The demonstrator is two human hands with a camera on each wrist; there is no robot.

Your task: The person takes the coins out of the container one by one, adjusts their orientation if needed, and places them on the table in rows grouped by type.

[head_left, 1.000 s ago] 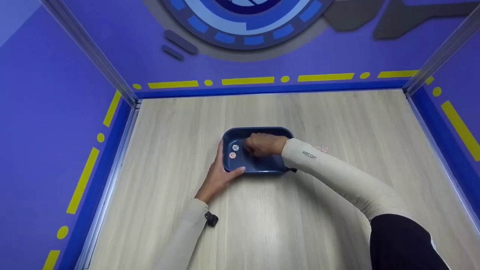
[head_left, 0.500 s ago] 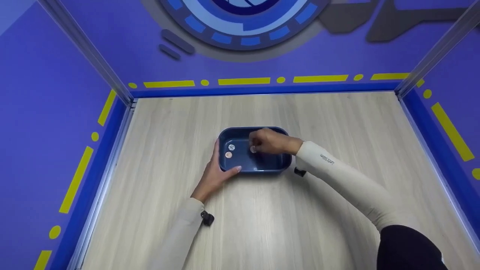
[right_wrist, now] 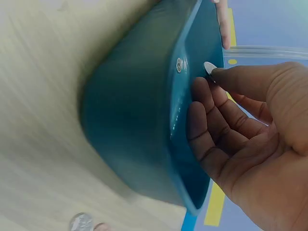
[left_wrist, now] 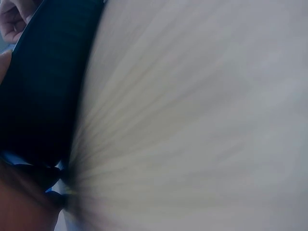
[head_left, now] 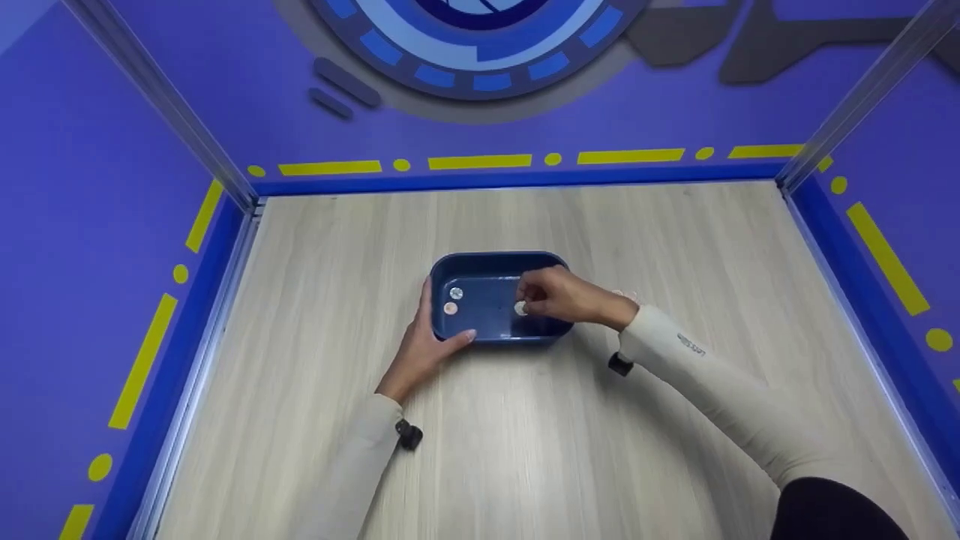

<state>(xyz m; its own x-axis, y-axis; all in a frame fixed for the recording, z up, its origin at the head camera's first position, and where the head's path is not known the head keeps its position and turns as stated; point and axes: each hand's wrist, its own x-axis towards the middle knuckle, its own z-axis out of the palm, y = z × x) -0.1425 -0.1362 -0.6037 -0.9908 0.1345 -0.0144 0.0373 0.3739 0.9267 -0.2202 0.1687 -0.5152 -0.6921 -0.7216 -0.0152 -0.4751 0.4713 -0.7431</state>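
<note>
A dark blue rectangular container with rounded corners stands on the table. My left hand holds its left end, the thumb over the near rim and the fingers along the outer left wall. Inside, toward the left, lie a silver coin and a copper-coloured coin. My right hand is over the container's right half and pinches a silver coin between thumb and forefinger, tilted on edge in the right wrist view. The other fingers curl loosely near the rim. Mostly the container's outer wall fills the left wrist view's left side.
On the wooden table, just right of the container, lie a silver coin and a copper-coloured coin, partly cut off at the frame's edge. Blue-purple panels with yellow dashes enclose the table at back and sides.
My right hand has risen from the container's floor and moved rightward inside it, a silver coin now showing at its fingertips. The left hand keeps its hold. The head view has shifted slightly.
</note>
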